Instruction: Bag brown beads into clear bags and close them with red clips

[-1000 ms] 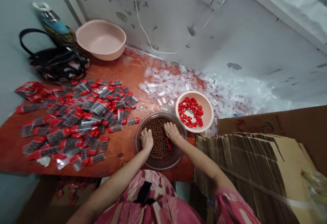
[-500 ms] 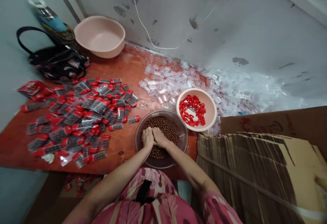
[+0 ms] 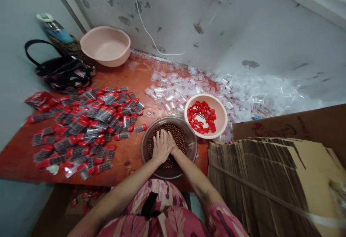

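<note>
Small glossy brown balls (image 3: 180, 138) fill part of a clear plastic bowl (image 3: 191, 157) at the table's front edge. Over the balls lies my left hand (image 3: 160, 146), its fingers stretched forward and slightly apart. My right hand (image 3: 171, 144) presses against it from the right, fingers bent down and partly covered; what they hold, if anything, is hidden. Touching the bowl at its upper right is a pale pink bowl (image 3: 222, 116) with red plastic caps (image 3: 198, 121) inside. Left of my hands lies a heap of clear containers with red caps (image 3: 89, 128), filled with dark balls.
Clear empty plastic containers (image 3: 189, 85) are piled along the wall. A large pink basin (image 3: 106, 45), a black handbag (image 3: 65, 71) and a bottle (image 3: 55, 29) stand at the back left. Strapped flattened cardboard (image 3: 256, 172) rises close on the right.
My hands came together from opposite sides of the bowl, and the left now lies stretched partly over the right. A red piece seen under my right hand earlier is now hidden.
</note>
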A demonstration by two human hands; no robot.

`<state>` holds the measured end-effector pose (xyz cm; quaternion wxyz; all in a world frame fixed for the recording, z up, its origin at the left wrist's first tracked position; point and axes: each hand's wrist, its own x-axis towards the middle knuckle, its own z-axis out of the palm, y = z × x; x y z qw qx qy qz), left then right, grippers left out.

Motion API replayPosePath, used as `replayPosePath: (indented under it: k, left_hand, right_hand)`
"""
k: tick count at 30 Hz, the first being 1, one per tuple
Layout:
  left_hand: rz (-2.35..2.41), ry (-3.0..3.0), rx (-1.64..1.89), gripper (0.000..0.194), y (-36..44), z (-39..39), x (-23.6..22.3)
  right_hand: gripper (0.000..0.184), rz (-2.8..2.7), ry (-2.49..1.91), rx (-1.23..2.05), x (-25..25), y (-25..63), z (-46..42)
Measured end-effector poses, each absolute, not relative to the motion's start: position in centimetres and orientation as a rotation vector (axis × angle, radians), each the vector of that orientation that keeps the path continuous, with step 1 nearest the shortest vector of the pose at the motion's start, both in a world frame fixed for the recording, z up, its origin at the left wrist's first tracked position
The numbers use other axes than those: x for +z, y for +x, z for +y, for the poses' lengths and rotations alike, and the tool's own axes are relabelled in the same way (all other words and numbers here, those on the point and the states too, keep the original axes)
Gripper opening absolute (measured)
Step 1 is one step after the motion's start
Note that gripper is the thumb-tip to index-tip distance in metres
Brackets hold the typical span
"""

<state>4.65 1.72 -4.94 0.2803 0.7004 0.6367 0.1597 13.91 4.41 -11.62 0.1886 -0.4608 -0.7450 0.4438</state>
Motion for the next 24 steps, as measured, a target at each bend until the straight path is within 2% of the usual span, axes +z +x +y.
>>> replayPosePath:
  k: [11,20,24]
  left_hand:
    - [1.639,1.99,0.308,0.072,4.7,0.8,-4.6]
    - [1.514,2.016,0.322,0.074,3.6,2.5,-4.4]
    - [1.398,1.813,0.449,0.074,3.3,2.5,-4.5]
  right_hand:
    - [0.048,-2.593,-1.462,0.812,-11.4,15.6,4.3]
    - [0.048,-2.611,-1.624,0.65,-10.1,14.9,5.1]
    - [0.054,-2.64,-1.583,0.687,-8.8,16.0,5.4]
